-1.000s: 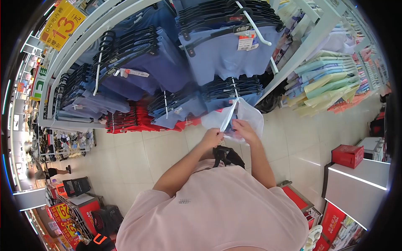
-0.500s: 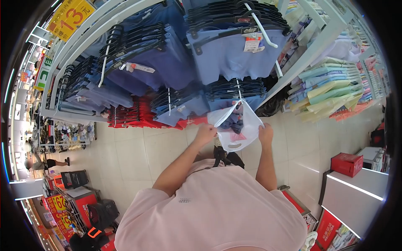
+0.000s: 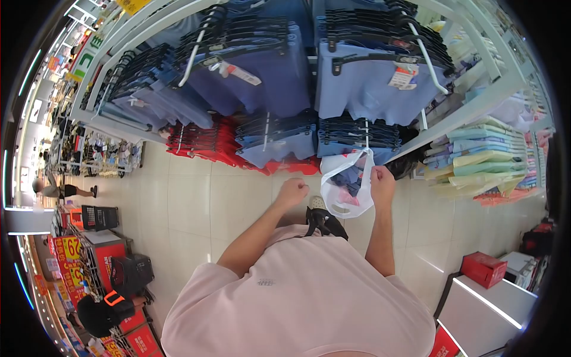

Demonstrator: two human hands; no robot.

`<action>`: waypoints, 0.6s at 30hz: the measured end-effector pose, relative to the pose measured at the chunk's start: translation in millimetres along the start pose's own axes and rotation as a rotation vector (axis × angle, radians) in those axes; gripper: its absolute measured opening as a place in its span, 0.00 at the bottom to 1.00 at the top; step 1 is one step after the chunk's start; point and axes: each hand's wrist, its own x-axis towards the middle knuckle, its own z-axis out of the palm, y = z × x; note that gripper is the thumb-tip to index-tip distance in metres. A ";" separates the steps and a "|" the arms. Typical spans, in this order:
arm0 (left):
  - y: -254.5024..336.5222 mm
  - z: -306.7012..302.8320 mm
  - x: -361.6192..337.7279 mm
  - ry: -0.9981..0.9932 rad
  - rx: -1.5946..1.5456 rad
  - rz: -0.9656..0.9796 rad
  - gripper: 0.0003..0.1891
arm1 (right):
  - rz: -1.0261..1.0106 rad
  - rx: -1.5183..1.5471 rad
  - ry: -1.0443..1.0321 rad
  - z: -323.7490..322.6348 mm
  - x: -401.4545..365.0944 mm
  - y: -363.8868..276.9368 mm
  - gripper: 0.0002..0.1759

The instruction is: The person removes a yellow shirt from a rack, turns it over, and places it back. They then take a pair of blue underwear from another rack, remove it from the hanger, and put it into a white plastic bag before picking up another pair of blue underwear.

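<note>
A white plastic bag [image 3: 354, 202] hangs open in front of the lower rack, its upper end at the tip of a white rack hook [image 3: 367, 135]. Dark blue folded fabric [image 3: 350, 179] shows inside it. My right hand [image 3: 382, 180] pinches the bag's right edge. To the left of the bag, my left hand [image 3: 293, 191] is apart from it, fingers curled in, with nothing visible in them. Blue shorts [image 3: 288, 149] on black hangers hang just behind the bag.
Upper rows of blue shorts [image 3: 375, 89] hang from the grey metal rack [image 3: 464, 128]. Red garments [image 3: 205, 143] hang lower left, pastel clothes [image 3: 482, 154] at right. A red box [image 3: 488, 269] sits on a counter at right. Another person [image 3: 104, 312] is at lower left.
My left hand has let go of the bag's left edge and moved away from it. My right hand stays at the right edge. The camera view has shifted, moving the racks rightward.
</note>
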 end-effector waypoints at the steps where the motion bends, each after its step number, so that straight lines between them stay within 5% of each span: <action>1: -5.8 -5.8 -3.1 0.011 -0.013 -0.007 0.15 | -0.019 0.042 -0.029 7.5 1.3 -9.2 0.08; 8: -37.6 -57.9 -27.0 0.071 -0.214 -0.048 0.11 | -0.170 0.087 -0.354 68.2 -11.6 -72.2 0.10; 18: -145.3 -137.6 -7.0 0.578 -0.198 0.007 0.22 | -0.124 0.148 -0.642 145.0 -85.4 -142.0 0.11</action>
